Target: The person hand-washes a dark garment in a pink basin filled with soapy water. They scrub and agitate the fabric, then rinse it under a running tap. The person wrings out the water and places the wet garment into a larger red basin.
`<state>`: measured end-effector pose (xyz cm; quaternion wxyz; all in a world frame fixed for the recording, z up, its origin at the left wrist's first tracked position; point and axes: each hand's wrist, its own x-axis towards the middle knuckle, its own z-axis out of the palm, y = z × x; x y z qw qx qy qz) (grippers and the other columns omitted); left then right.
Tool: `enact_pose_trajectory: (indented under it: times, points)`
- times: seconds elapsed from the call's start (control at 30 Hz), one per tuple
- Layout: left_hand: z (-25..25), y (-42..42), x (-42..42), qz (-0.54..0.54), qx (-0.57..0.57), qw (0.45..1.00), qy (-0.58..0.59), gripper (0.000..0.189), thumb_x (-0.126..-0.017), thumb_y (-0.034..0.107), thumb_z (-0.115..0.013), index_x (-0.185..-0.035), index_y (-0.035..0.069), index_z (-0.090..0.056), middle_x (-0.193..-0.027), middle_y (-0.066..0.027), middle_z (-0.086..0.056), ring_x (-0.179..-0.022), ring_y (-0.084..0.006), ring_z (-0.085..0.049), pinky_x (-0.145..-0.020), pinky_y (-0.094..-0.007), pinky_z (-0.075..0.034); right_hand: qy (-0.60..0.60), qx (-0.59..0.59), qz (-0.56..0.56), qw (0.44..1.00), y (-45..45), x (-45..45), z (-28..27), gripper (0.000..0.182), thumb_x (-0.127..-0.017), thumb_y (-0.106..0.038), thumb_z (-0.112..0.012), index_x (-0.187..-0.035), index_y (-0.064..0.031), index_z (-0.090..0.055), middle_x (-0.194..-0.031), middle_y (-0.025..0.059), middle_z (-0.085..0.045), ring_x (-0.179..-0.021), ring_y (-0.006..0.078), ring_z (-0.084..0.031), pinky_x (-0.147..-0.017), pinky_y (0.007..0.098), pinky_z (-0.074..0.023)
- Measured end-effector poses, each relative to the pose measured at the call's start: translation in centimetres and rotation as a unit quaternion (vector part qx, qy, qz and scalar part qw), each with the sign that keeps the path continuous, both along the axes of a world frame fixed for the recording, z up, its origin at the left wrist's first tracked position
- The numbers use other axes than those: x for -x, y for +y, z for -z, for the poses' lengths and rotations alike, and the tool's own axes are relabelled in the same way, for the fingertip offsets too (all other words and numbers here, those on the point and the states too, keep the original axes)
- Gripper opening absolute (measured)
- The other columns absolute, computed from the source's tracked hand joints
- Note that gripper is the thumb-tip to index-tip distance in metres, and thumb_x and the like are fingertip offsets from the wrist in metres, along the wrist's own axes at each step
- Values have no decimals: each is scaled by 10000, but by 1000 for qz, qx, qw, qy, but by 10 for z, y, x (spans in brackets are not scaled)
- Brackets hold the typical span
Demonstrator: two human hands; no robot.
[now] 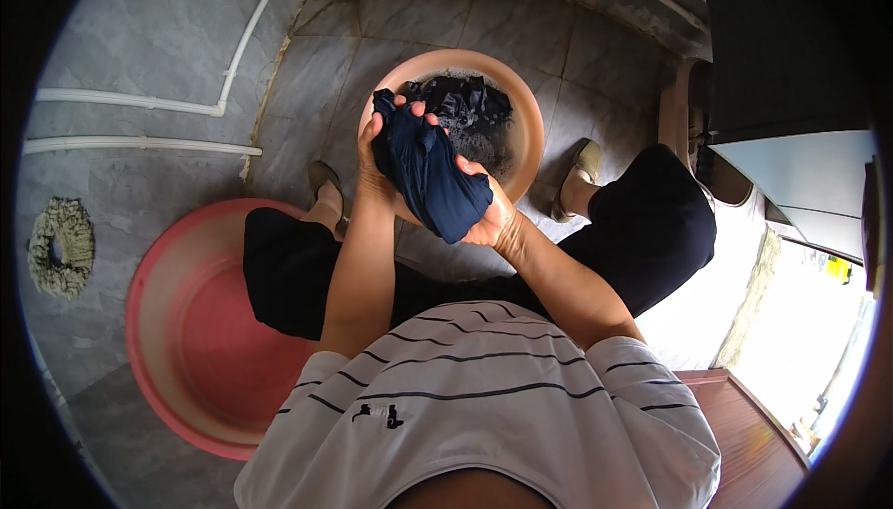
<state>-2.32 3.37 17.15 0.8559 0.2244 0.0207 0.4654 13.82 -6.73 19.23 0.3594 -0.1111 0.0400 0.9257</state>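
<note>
A bunched dark navy cloth (432, 167) is held between my two hands, above the near left part of a peach plastic basin (530, 125). My left hand (373, 153) grips its upper left end, with fingertips showing at the top edge. At its lower right end, my right hand (492, 209) cups the cloth, thumb on top and palm beneath. Sudsy water fills part of the basin, where a wet black fabric (467, 98) lies at the far side.
A big pink plastic tub (230, 355) stands at the left, partly behind my leg. White pipes (132, 101) run along the grey tiled wall, near a shaggy ring-shaped piece (61, 247). Right are a cabinet-like unit (795, 174) and a brown wooden panel (743, 432).
</note>
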Motion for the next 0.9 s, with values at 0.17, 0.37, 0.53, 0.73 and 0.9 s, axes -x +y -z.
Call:
enact_pose_trajectory:
  times: [0.17, 0.37, 0.53, 0.73, 0.9]
  points:
    - [-23, 15, 13, -68, 132, 965, 217, 159, -857, 216, -582, -954, 93, -555, -894, -93, -579, -927, -270, -570, -835, -380, -475, 132, -61, 6, 989, 7, -14, 0, 1002, -707, -748, -597, -1392, -47, -392, -1333, 128, -528, -1198, 207, -541, -1019, 391, -442]
    - [-48, 22, 10, -14, 71, 869, 489, 227, -796, 195, -649, -926, 22, -581, -799, -91, -622, -752, -199, -629, -730, -322, -517, -263, -149, -87, 949, 11, -6, -29, 901, -760, -429, -756, -1414, -17, -292, -1252, 108, -558, -1103, 182, -586, -937, 337, -485]
    - [-34, 21, -2, -57, -33, 776, 628, 409, -691, 143, -723, -1042, -39, -617, -883, -92, -671, -755, -150, -649, -692, -266, -528, -426, -147, -78, 889, 12, 18, 5, 1094, -642, -431, -815, -1418, 17, -188, -1206, 146, -550, -1083, 235, -574, -897, 339, -484]
    - [-2, 12, -16, -85, -206, 568, 792, 512, -700, 196, -687, -1148, -35, -597, -1038, -236, -662, -978, -337, -643, -865, -370, -488, -557, -185, -57, 808, 7, 35, 45, 1021, -621, -447, -824, -1363, -26, -261, -1186, 188, -546, -1098, 253, -560, -872, 367, -504]
    - [10, 5, -24, -129, -264, 486, 823, 554, -735, 222, -695, -1218, -16, -566, -1048, -260, -644, -1019, -384, -616, -888, -412, -491, -597, -206, -16, 775, 4, 42, 63, 993, -632, -430, -817, -1356, -24, -273, -1202, 197, -550, -1124, 296, -553, -942, 363, -457]
